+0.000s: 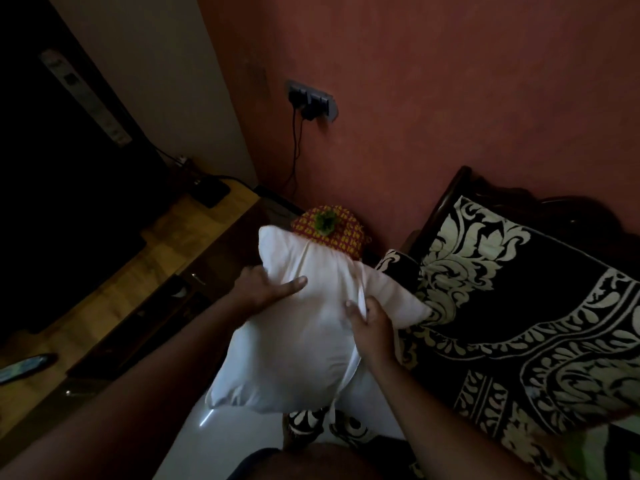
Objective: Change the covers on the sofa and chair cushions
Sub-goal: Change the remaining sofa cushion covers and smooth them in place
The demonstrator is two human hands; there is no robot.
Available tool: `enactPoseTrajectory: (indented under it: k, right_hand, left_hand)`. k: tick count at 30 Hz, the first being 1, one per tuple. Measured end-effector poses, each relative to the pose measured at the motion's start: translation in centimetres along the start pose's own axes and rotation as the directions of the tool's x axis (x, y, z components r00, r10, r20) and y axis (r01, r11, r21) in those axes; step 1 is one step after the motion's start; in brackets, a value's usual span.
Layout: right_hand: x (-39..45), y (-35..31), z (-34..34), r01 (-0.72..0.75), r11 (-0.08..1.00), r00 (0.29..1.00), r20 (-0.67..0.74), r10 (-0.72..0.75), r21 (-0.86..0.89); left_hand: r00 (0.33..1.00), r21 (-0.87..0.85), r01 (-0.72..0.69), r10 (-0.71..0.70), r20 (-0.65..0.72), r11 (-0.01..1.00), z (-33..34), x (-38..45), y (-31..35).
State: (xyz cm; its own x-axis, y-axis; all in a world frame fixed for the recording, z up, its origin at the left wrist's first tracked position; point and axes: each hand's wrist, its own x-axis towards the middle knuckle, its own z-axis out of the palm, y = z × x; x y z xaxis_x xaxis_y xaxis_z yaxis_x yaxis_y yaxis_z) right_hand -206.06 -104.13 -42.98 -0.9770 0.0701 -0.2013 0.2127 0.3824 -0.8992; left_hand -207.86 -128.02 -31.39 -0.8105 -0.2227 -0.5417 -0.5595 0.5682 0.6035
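Hands gripping white cushion, left hand fingers curled on edge; right hand fingers pinching seam.

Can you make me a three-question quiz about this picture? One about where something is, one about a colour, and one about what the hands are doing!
1. Where is the red and yellow patterned thing?
A. Behind the white cushion, by the wall
B. On the wooden TV unit
C. On the sofa seat

2. What colour is the cushion being held?
A. Black
B. White
C. Green

3. What is the right hand doing?
A. Hanging loose at the side
B. Pointing at the wall sockets
C. Pinching a fold of the cushion's fabric

Answers:
1. A, it peeks out over the cushion's far edge, near the red wall.
2. B, the cushion is plain white, unlike the black and cream sofa cover.
3. C, its fingers close on a raised fabric ridge, while the left hand grips the other side.
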Motion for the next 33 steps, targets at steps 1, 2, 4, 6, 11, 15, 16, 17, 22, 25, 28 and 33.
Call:
enactPoseTrajectory:
  k: [1,2,4,6,11,15,16,17,22,25,28,33]
  right_hand:
    - [-0.3,0.0,0.2,0.030,0.999,0.999,0.032,-0.030,-0.024]
    - [-0.5,0.1,0.3,0.057,0.998,0.997,0.053,-0.055,-0.042]
    - [-0.7,0.4,0.5,0.061,0.995,0.996,0.070,-0.055,-0.084]
    - [-0.3,0.6,0.1,0.008,0.987,0.998,0.058,0.001,-0.159]
    - [3.3,-0.6,-2.7,-0.074,0.800,0.983,0.093,0.160,-0.596]
    - [4.9,-2.4,-2.6,0.062,0.673,0.986,0.150,0.073,-0.737]
    - [5.2,-2.7,-2.4,0.063,0.677,0.989,0.139,0.059,-0.734]
    - [5.5,-2.9,-2.3,0.059,0.684,0.990,0.128,0.051,-0.727]
    - [5.6,-4.4,-1.3,0.247,0.698,0.943,0.332,-0.014,-0.672]
    - [4.6,-5.8,0.2,0.310,0.731,0.932,0.346,-0.107,-0.607]
    - [3.6,-6.7,1.1,0.305,0.858,0.943,0.258,-0.212,-0.412]
    - [2.1,-7.0,2.0,0.310,0.918,0.946,0.172,-0.273,-0.247]
  left_hand:
    - [0.995,0.026,0.002,0.001,-0.104,1.000,0.5,-0.1,0.3]
    - [0.984,-0.019,-0.021,0.017,-0.176,1.000,1.4,-0.2,0.6]
    - [0.970,-0.068,-0.085,0.067,-0.232,0.994,2.7,-0.4,0.7]
    - [0.971,-0.076,-0.125,0.106,-0.212,0.989,3.7,-0.2,0.1]
    - [0.977,0.031,-0.206,0.204,0.058,0.978,4.2,-0.7,-1.0]
    - [0.967,0.096,-0.224,0.209,0.143,0.970,3.8,-1.1,-0.2]
    - [0.976,0.193,-0.191,0.165,0.144,0.962,3.6,-1.3,0.2]
    - [0.979,0.320,-0.184,0.146,0.141,0.929,3.6,-1.4,0.5]
    - [0.989,0.684,-0.145,0.132,0.072,0.715,5.3,-2.3,1.0]
    - [0.998,0.690,0.003,0.039,-0.045,0.724,6.0,-2.1,1.1]
    - [1.000,0.689,0.003,0.016,-0.021,0.725,6.4,-2.1,1.2]
    - [0.995,0.576,0.028,0.035,-0.098,0.817,5.9,-1.5,1.8]
